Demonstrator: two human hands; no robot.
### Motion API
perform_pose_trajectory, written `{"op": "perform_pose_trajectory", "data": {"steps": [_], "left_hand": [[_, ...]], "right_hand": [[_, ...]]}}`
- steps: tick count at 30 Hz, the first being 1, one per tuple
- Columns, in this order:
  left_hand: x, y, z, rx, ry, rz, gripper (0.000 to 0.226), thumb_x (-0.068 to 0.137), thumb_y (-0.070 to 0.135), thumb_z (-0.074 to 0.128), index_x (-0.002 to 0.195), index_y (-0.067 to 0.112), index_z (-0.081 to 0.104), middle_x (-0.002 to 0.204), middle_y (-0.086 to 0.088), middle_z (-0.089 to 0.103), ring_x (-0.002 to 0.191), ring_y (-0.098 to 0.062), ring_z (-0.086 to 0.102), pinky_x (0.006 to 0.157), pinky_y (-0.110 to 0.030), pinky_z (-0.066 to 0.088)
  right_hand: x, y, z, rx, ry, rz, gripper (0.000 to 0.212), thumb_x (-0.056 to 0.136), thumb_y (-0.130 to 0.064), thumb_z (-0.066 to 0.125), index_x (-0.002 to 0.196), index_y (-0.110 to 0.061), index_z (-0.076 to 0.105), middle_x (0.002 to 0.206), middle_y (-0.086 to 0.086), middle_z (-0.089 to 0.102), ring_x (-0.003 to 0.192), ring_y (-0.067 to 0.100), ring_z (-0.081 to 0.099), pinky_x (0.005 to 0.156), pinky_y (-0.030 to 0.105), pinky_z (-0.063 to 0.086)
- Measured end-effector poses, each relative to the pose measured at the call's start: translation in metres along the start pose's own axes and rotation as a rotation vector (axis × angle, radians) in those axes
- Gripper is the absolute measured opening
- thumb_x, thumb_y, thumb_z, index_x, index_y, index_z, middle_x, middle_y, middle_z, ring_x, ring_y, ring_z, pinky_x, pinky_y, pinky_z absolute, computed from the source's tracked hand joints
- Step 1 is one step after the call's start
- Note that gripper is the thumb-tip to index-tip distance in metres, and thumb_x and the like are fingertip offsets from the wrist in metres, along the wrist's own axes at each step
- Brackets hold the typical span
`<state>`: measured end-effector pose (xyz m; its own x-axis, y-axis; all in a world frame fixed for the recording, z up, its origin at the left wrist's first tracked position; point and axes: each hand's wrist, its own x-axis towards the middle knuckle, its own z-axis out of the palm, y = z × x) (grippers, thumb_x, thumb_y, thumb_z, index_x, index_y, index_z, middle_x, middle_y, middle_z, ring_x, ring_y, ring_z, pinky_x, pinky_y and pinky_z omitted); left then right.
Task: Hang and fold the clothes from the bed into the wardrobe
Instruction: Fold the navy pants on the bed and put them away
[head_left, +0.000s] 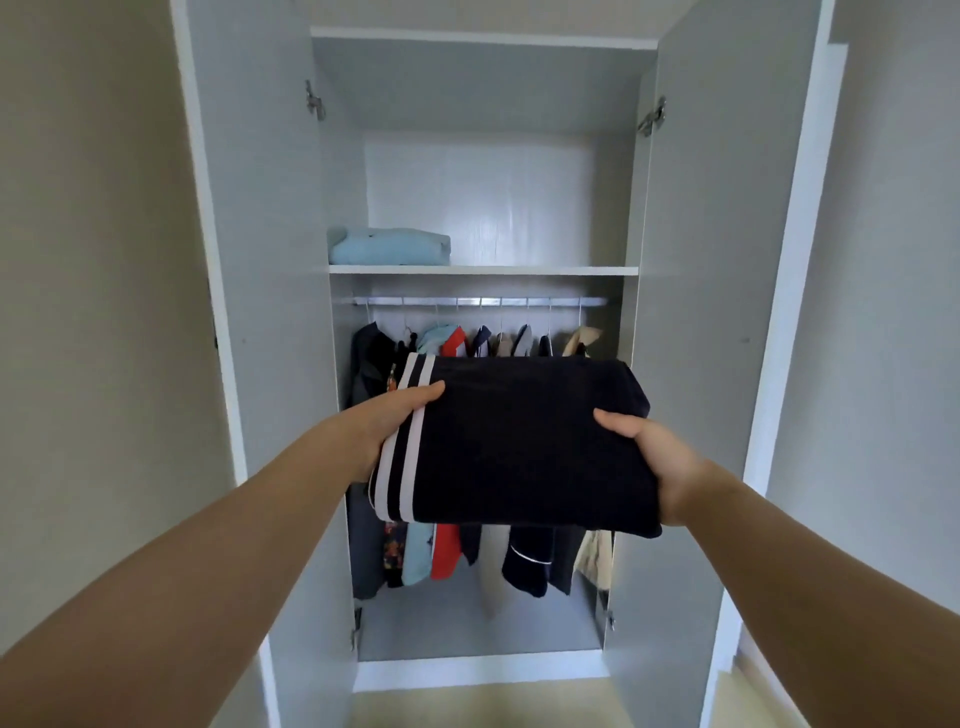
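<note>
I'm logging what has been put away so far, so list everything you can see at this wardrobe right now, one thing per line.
wardrobe: one, pale grey, straight ahead, standing open
shelf: one, white, across the wardrobe's upper part
blue garment: one, light blue, folded, left end of shelf
rail: one, metal, under the shelf
hanging clothes: several, count unclear, dark, blue, red, beige, on the rail
navy garment: one, navy with white stripes, folded, held before the hanging clothes
left hand: one, grips the navy garment's striped edge
right hand: one, grips its opposite edge
</note>
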<state>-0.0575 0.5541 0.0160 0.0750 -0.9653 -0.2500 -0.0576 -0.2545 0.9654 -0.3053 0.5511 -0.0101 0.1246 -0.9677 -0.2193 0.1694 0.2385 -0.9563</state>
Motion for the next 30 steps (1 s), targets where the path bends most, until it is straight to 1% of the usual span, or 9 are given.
{"op": "perform_pose_trajectory", "data": {"steps": [2, 4, 6, 9, 14, 19, 22, 27, 30], "left_hand": [[0.029, 0.014, 0.016, -0.033, 0.009, 0.012, 0.036, 0.083, 0.043, 0.064, 0.094, 0.009, 0.065, 0.063, -0.011, 0.071, 0.065, -0.026, 0.066, 0.054, -0.031, 0.051], [0.06, 0.029, 0.039, -0.045, 0.024, 0.005, 0.038, 0.081, 0.043, 0.066, 0.097, 0.008, 0.066, 0.066, -0.012, 0.071, 0.061, -0.026, 0.068, 0.051, -0.03, 0.052], [0.081, 0.042, 0.053, -0.068, 0.025, 0.022, 0.036, 0.082, 0.042, 0.065, 0.092, 0.008, 0.066, 0.065, -0.012, 0.071, 0.054, -0.024, 0.068, 0.045, -0.028, 0.053], [0.112, 0.061, 0.063, -0.096, 0.032, 0.04, 0.035, 0.083, 0.041, 0.064, 0.092, 0.007, 0.066, 0.069, -0.012, 0.072, 0.054, -0.024, 0.069, 0.044, -0.029, 0.054], [0.174, 0.109, 0.065, -0.091, 0.043, 0.057, 0.036, 0.084, 0.04, 0.064, 0.089, 0.005, 0.067, 0.067, -0.014, 0.071, 0.053, -0.025, 0.068, 0.047, -0.032, 0.056], [0.237, 0.153, 0.055, -0.064, 0.039, 0.16, 0.035, 0.084, 0.04, 0.062, 0.092, 0.006, 0.065, 0.069, -0.013, 0.071, 0.054, -0.024, 0.068, 0.047, -0.032, 0.055], [0.286, 0.18, 0.038, -0.076, 0.018, 0.208, 0.034, 0.086, 0.039, 0.061, 0.092, 0.006, 0.065, 0.069, -0.013, 0.071, 0.054, -0.024, 0.069, 0.044, -0.031, 0.054], [0.354, 0.231, 0.004, -0.045, 0.053, 0.273, 0.034, 0.086, 0.041, 0.06, 0.088, 0.007, 0.065, 0.065, -0.011, 0.071, 0.051, -0.022, 0.068, 0.041, -0.029, 0.053], [0.393, 0.264, -0.014, -0.028, 0.058, 0.31, 0.033, 0.087, 0.041, 0.06, 0.088, 0.008, 0.065, 0.063, -0.01, 0.07, 0.05, -0.022, 0.068, 0.04, -0.031, 0.053]], "right_hand": [[0.029, -0.02, -0.019, -0.016, -0.03, -0.008, 0.019, 0.086, -0.03, 0.063, 0.09, -0.012, 0.064, 0.067, 0.01, 0.072, 0.074, 0.029, 0.065, 0.061, 0.037, 0.052], [0.061, -0.042, -0.042, -0.047, -0.048, -0.003, 0.02, 0.085, -0.031, 0.063, 0.089, -0.012, 0.064, 0.064, 0.01, 0.071, 0.073, 0.029, 0.065, 0.06, 0.036, 0.052], [0.087, -0.061, -0.056, -0.051, -0.059, -0.017, 0.02, 0.085, -0.031, 0.064, 0.092, -0.012, 0.063, 0.072, 0.011, 0.071, 0.075, 0.03, 0.065, 0.059, 0.036, 0.051], [0.123, -0.086, -0.07, -0.045, -0.109, -0.044, 0.024, 0.084, -0.031, 0.064, 0.1, -0.013, 0.063, 0.089, 0.014, 0.069, 0.08, 0.032, 0.065, 0.061, 0.039, 0.051], [0.188, -0.129, -0.076, -0.043, -0.142, -0.087, 0.026, 0.082, -0.034, 0.066, 0.098, -0.012, 0.064, 0.087, 0.012, 0.07, 0.077, 0.03, 0.067, 0.056, 0.035, 0.054], [0.255, -0.163, -0.07, -0.016, -0.178, -0.188, 0.023, 0.084, -0.032, 0.064, 0.099, -0.014, 0.065, 0.077, 0.008, 0.074, 0.07, 0.027, 0.07, 0.058, 0.036, 0.056], [0.306, -0.189, -0.051, -0.02, -0.179, -0.248, 0.025, 0.084, -0.031, 0.064, 0.103, -0.015, 0.066, 0.077, 0.007, 0.075, 0.075, 0.026, 0.069, 0.059, 0.035, 0.054], [0.378, -0.238, -0.014, -0.057, -0.182, -0.337, 0.018, 0.088, -0.031, 0.06, 0.091, -0.015, 0.065, 0.069, 0.004, 0.073, 0.06, 0.021, 0.07, 0.052, 0.029, 0.054], [0.418, -0.262, 0.007, -0.061, -0.193, -0.387, 0.017, 0.089, -0.03, 0.059, 0.089, -0.015, 0.065, 0.067, 0.004, 0.073, 0.058, 0.02, 0.07, 0.053, 0.029, 0.055]]}}
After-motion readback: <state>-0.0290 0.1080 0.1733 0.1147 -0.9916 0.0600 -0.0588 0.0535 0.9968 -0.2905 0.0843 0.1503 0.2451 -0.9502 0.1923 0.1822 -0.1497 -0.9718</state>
